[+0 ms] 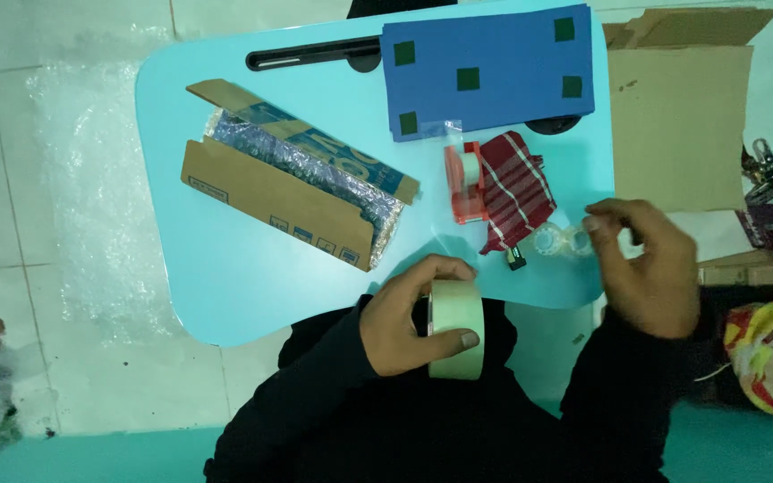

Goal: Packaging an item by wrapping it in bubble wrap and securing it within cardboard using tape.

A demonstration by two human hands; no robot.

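Tape roll (pixel 456 327), pale cream, gripped edge-on in left hand (pixel 404 326) — fingers curled over the rim, thumb across the face, just off the near edge of turquoise lap table (pixel 225 277). Right hand (pixel 650 268) fingertips pressed together, pinching crinkled clear wrap (pixel 561 241). Beyond: red striped cloth (pixel 516 190), red tape dispenser (pixel 464 183), open brown carton (pixel 301 183) holding silvery bubble wrap. Farthest — blue foam sheet (pixel 489 67) with dark green squares; cardboard box (pixel 677 125) at right, white tiled floor (pixel 46 179).

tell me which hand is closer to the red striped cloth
Right. The right hand is just to the right of the red striped cloth, near its lower edge. The left hand is farther below, holding a tape roll.
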